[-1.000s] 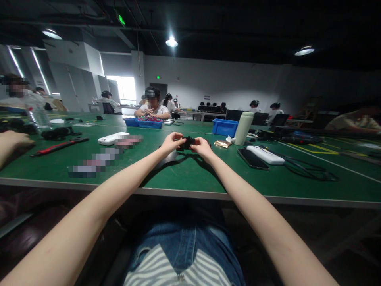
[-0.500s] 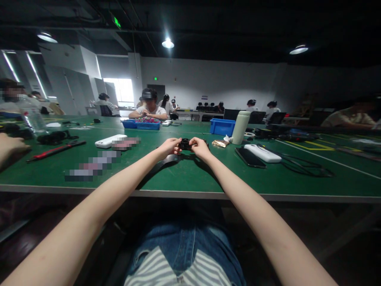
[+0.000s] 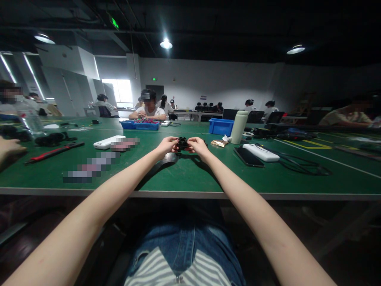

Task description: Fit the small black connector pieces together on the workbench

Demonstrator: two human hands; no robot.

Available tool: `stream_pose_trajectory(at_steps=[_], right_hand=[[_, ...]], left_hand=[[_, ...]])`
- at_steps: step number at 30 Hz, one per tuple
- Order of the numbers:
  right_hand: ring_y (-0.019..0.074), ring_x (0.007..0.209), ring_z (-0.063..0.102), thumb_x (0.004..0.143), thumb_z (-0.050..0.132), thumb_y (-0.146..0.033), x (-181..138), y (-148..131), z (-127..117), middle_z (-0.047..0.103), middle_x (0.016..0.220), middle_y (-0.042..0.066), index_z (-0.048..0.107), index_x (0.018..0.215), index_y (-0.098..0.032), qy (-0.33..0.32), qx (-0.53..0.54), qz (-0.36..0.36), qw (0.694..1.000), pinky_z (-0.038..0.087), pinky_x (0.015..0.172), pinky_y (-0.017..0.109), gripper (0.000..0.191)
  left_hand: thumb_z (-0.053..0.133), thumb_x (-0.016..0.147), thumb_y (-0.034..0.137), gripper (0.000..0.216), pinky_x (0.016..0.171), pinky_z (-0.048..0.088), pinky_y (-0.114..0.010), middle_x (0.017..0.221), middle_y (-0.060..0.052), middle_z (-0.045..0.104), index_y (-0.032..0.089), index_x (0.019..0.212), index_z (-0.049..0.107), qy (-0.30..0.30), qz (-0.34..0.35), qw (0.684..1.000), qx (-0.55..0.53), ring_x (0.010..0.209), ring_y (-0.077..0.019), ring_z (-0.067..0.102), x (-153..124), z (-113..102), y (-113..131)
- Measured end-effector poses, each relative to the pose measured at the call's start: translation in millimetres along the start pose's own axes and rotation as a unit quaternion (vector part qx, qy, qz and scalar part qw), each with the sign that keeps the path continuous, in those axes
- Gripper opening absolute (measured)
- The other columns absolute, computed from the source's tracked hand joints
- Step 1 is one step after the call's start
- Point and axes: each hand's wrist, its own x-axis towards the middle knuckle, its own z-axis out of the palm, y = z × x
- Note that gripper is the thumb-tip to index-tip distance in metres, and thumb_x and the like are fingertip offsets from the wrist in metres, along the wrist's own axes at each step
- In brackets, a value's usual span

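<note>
Pinching a small black part (image 3: 182, 143) above the desk (image 3: 208, 178), left hand (image 3: 166, 146) and right hand (image 3: 199, 146) have drawn closer together, both hands gripping it, fiddling ongoing.

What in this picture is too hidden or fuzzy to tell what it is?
Head view:
1. The small black part, tiny, dark and half covered by the fingers of the left hand and right hand: its kind is unclear.
2. The pixelated patches on the green table: blurred out.
3. The other person's hand: cut off by the left edge.
4. Inside the blue bin: hidden by its wall.
</note>
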Motion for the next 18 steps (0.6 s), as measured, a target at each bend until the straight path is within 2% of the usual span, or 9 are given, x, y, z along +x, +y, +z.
stream_pose_trajectory(at_steps=[4,12,18], right_hand=[[0.0099,0.053,0.060,0.070,0.058,-0.002,-5,-3,-1,0.062,0.069,0.001,0.050,0.094,-0.016,-0.001,0.026,0.017,1.000,0.046,0.050,0.020,0.029],[0.0081,0.051,0.058,0.065,0.058,-0.004,-7,-2,-4,0.061,0.058,-0.001,0.062,0.081,-0.014,-0.070,0.006,0.006,0.998,0.042,0.047,0.016,0.019],[0.0091,0.052,0.060,0.063,0.060,-0.004,-10,0,-2,0.063,0.062,-0.001,0.062,0.075,-0.015,-0.107,-0.034,-0.011,0.994,0.041,0.046,0.016,0.017]], left_hand=[[0.066,0.077,0.022,0.018,0.051,0.046,-0.020,0.068,0.001,0.059,0.014,0.091,0.059,-0.002,0.000,1.000,0.009,0.050,-0.0064,0.054,-1,1,2],[0.065,0.078,0.029,0.016,0.049,0.044,-0.018,0.059,0.002,0.055,0.014,0.081,0.060,-0.018,0.015,0.999,0.035,0.050,-0.0067,0.051,-1,-3,2],[0.069,0.071,0.036,0.025,0.052,0.045,-0.022,0.062,0.001,0.057,0.014,0.080,0.062,-0.075,0.046,0.993,0.077,0.054,-0.0087,0.053,1,-11,3]])
